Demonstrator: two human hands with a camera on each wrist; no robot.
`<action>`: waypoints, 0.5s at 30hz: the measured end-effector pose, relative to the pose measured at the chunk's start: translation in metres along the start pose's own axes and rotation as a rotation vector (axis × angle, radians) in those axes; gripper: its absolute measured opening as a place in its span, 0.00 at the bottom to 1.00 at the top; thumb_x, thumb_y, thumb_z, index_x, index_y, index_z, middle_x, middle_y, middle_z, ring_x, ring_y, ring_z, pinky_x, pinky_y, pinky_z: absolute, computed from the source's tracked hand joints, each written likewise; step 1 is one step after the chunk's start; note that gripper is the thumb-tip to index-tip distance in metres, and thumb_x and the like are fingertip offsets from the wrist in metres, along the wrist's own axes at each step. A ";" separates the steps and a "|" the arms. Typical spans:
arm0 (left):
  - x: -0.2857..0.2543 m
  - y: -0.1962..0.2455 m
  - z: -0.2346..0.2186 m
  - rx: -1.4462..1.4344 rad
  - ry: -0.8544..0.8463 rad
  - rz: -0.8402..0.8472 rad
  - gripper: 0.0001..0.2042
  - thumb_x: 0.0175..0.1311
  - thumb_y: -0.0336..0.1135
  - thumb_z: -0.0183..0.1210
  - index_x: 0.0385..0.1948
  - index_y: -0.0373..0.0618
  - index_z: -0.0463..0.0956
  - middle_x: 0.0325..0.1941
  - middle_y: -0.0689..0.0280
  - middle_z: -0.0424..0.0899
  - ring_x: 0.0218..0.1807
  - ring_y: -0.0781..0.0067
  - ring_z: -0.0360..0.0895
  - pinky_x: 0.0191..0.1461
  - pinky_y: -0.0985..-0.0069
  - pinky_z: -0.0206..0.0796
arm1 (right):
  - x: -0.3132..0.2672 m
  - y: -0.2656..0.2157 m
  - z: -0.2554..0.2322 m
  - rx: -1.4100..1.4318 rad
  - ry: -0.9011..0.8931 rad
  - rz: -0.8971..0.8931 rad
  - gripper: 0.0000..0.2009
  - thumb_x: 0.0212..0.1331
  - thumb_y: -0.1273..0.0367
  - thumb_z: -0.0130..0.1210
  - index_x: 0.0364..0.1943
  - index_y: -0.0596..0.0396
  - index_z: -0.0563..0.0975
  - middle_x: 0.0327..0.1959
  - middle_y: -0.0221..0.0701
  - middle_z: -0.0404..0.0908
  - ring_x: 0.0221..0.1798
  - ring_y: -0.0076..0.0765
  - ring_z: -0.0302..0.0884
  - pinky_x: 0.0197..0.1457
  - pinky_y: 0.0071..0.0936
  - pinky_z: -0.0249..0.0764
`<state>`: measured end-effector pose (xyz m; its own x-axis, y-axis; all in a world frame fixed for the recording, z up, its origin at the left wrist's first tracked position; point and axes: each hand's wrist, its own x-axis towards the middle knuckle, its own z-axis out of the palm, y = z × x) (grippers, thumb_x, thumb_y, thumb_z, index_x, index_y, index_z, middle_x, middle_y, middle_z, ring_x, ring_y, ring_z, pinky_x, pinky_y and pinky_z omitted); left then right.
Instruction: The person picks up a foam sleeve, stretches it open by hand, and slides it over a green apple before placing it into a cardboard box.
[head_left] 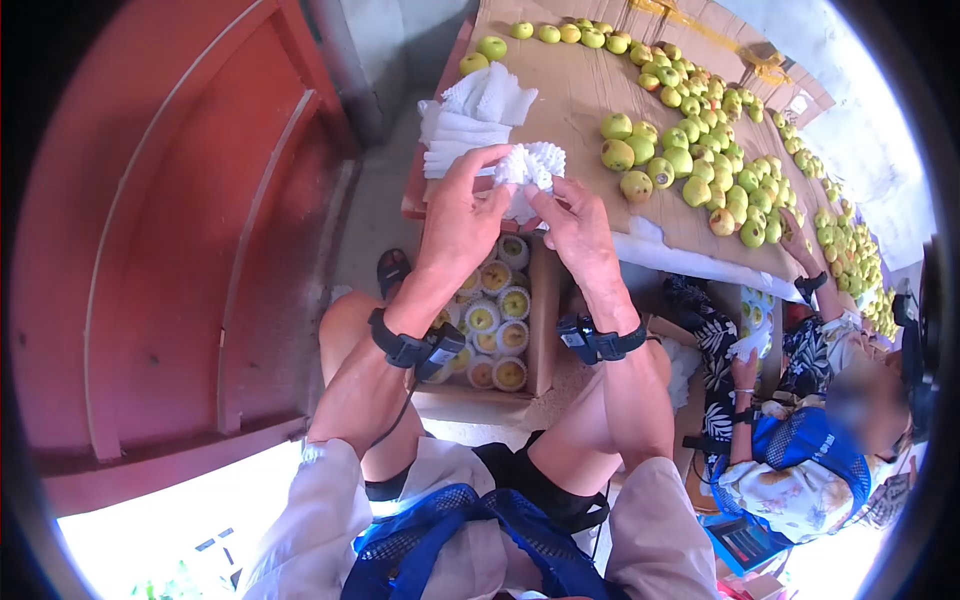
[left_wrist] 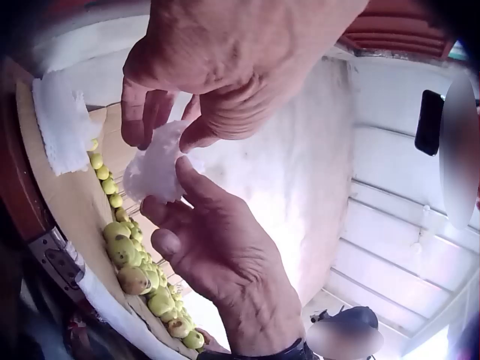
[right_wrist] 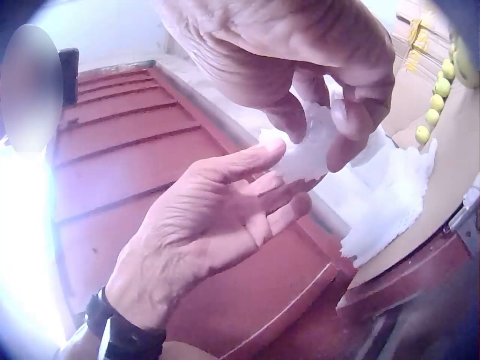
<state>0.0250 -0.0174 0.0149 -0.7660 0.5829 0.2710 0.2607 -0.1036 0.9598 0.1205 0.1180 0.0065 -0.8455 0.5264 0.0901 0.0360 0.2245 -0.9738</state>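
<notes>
A white foam fruit net [head_left: 530, 165] is held up over the table's near edge, between both hands. My left hand [head_left: 462, 220] pinches its left side with thumb and fingers. On the other side, the thumb and fingers of my right hand [head_left: 578, 228] grip its lower right edge. In the left wrist view the foam net [left_wrist: 156, 166] looks bunched between the fingertips, and its inside is hidden. Just beyond the left hand lies a stack of white foam nets [head_left: 470, 125] on the cardboard-covered table [head_left: 560, 95].
Many green-yellow apples [head_left: 680, 160] spread over the table's cardboard. Below my hands, a cardboard box [head_left: 541, 330] holds net-wrapped apples [head_left: 482, 318]. A red door [head_left: 170, 240] stands at left. Another person [head_left: 800, 480] sits at right, one hand [head_left: 797, 240] reaching to the apples.
</notes>
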 end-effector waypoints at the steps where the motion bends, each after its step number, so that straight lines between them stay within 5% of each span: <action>1: 0.000 0.002 0.000 -0.030 -0.013 -0.029 0.21 0.65 0.17 0.56 0.60 0.43 0.75 0.59 0.61 0.80 0.55 0.71 0.82 0.57 0.74 0.77 | -0.004 -0.008 -0.004 0.098 -0.039 0.095 0.12 0.68 0.64 0.59 0.44 0.61 0.83 0.39 0.32 0.81 0.35 0.22 0.81 0.32 0.23 0.72; 8: 0.006 -0.009 -0.003 -0.087 -0.023 -0.116 0.19 0.67 0.19 0.53 0.58 0.44 0.79 0.52 0.67 0.83 0.45 0.82 0.78 0.46 0.81 0.73 | -0.008 -0.005 -0.016 0.470 -0.097 0.248 0.11 0.68 0.64 0.59 0.48 0.53 0.82 0.38 0.22 0.83 0.35 0.19 0.79 0.32 0.16 0.66; 15: 0.006 -0.009 -0.011 -0.393 -0.087 -0.332 0.14 0.70 0.25 0.56 0.56 0.38 0.78 0.49 0.66 0.83 0.42 0.81 0.77 0.45 0.81 0.72 | -0.003 0.004 -0.027 0.618 -0.066 0.314 0.10 0.68 0.67 0.57 0.48 0.54 0.82 0.37 0.25 0.83 0.34 0.22 0.79 0.31 0.17 0.65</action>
<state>0.0118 -0.0218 0.0090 -0.7138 0.6990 -0.0435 -0.2407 -0.1866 0.9525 0.1377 0.1392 0.0077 -0.8760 0.4345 -0.2093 -0.0090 -0.4486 -0.8937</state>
